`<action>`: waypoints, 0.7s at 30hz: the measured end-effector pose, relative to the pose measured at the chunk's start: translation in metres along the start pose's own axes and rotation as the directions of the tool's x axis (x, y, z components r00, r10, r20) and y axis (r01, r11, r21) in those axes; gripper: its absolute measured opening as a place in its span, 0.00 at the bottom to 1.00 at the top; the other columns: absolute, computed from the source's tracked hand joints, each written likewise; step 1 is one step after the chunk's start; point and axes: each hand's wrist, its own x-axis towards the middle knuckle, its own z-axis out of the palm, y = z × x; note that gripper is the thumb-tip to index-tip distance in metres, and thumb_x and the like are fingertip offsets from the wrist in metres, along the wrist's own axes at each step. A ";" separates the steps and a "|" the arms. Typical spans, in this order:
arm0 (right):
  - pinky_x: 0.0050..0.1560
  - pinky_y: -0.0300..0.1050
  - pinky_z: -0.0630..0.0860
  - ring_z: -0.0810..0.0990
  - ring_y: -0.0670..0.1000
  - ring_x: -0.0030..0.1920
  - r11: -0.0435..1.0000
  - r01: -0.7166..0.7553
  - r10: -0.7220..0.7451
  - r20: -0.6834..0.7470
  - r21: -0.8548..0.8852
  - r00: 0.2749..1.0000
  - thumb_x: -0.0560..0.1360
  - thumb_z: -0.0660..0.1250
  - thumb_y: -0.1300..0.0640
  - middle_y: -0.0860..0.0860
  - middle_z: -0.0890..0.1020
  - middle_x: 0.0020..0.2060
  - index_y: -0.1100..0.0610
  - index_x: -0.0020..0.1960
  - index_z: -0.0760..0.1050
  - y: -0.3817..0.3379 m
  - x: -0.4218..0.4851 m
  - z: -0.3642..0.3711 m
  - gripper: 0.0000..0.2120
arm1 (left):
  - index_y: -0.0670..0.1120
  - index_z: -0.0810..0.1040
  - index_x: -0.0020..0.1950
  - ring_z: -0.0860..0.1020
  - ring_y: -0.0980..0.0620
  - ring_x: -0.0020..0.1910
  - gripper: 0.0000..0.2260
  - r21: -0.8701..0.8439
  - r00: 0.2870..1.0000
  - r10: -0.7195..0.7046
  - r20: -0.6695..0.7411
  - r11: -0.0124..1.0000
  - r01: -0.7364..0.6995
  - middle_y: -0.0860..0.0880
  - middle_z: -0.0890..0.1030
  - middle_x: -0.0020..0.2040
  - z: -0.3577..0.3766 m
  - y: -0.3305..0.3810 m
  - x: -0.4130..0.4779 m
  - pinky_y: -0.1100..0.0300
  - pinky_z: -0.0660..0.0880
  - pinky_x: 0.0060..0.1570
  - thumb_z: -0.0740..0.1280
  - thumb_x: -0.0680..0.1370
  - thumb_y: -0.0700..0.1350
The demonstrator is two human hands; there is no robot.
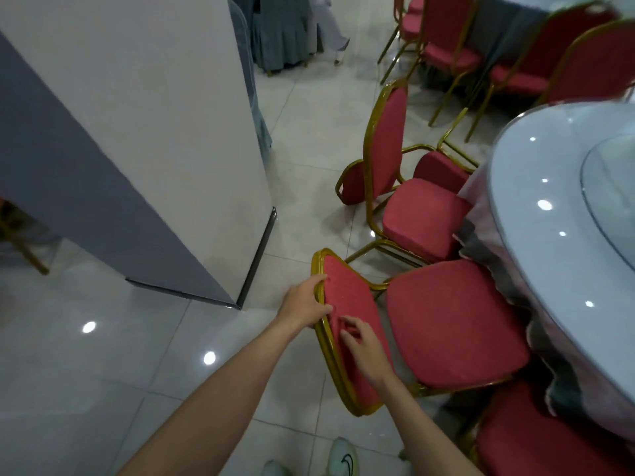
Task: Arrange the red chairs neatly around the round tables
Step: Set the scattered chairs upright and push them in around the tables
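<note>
With left hand [304, 302] curled round the gold back rail of the near chair [429, 324], on the side away from the surface [515, 207]. With right hand [366, 347] resting on the red back pad, fingers bent; cannot tell whether pinching. Seat already at the surface edge, likely needing only straightening. Farther along the surface, second chair [422, 218] tucked in, another behind askew. Probably midway.

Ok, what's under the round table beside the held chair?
A pink-and-grey tablecloth hangs from the round table, and the held chair has its seat up to it. Anything beneath is covered by the cloth.
</note>
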 end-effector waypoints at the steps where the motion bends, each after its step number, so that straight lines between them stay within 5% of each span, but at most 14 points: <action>1: 0.65 0.48 0.75 0.77 0.44 0.62 1.000 -0.011 0.011 -0.017 0.002 1.000 0.83 0.64 0.52 0.47 0.76 0.61 0.45 0.68 0.75 -0.001 -0.004 -0.007 0.13 | 0.58 0.70 0.76 0.84 0.51 0.37 0.34 0.013 1.000 0.006 0.000 1.000 -0.006 0.50 0.82 0.48 0.005 0.007 -0.002 0.53 0.84 0.31 0.76 0.71 0.44; 6: 0.68 0.49 0.74 0.75 0.45 0.65 0.999 -0.024 0.025 -0.039 0.023 0.999 0.84 0.63 0.51 0.46 0.75 0.64 0.46 0.71 0.74 0.007 -0.016 -0.037 0.16 | 0.64 0.69 0.73 0.82 0.52 0.34 0.29 0.032 1.000 0.012 0.018 0.999 -0.012 0.53 0.83 0.43 0.029 0.032 -0.009 0.52 0.84 0.36 0.73 0.74 0.53; 12: 0.70 0.53 0.72 0.74 0.48 0.66 0.999 -0.048 0.050 -0.104 0.026 0.993 0.85 0.60 0.49 0.47 0.76 0.65 0.46 0.72 0.73 0.008 -0.023 -0.063 0.16 | 0.65 0.67 0.75 0.81 0.47 0.60 0.24 -0.103 0.997 0.059 0.038 0.993 -0.055 0.51 0.80 0.66 0.054 0.057 -0.015 0.45 0.82 0.57 0.67 0.80 0.58; 14: 0.69 0.53 0.72 0.75 0.50 0.66 0.998 -0.061 0.065 -0.162 0.032 0.985 0.85 0.59 0.50 0.49 0.77 0.65 0.49 0.72 0.73 0.008 -0.020 -0.071 0.16 | 0.65 0.69 0.73 0.81 0.48 0.58 0.20 -0.145 0.996 0.076 0.043 0.987 -0.069 0.51 0.80 0.64 0.063 0.069 -0.018 0.46 0.82 0.56 0.67 0.81 0.58; 18: 0.68 0.51 0.71 0.75 0.53 0.66 0.989 -0.113 0.134 -0.278 0.091 0.951 0.87 0.54 0.54 0.50 0.77 0.64 0.52 0.72 0.74 0.002 -0.015 -0.095 0.17 | 0.65 0.68 0.73 0.81 0.49 0.48 0.17 0.022 0.979 0.151 0.139 0.988 -0.156 0.50 0.81 0.49 0.071 0.096 -0.019 0.48 0.80 0.54 0.61 0.83 0.61; 21: 0.65 0.53 0.73 0.77 0.53 0.63 0.982 -0.150 0.180 -0.320 0.117 0.930 0.87 0.52 0.53 0.52 0.80 0.64 0.50 0.71 0.74 0.006 -0.014 -0.119 0.18 | 0.63 0.61 0.79 0.80 0.42 0.62 0.21 0.238 0.950 0.193 0.247 0.938 -0.252 0.44 0.81 0.65 0.078 0.124 -0.015 0.50 0.74 0.60 0.54 0.85 0.61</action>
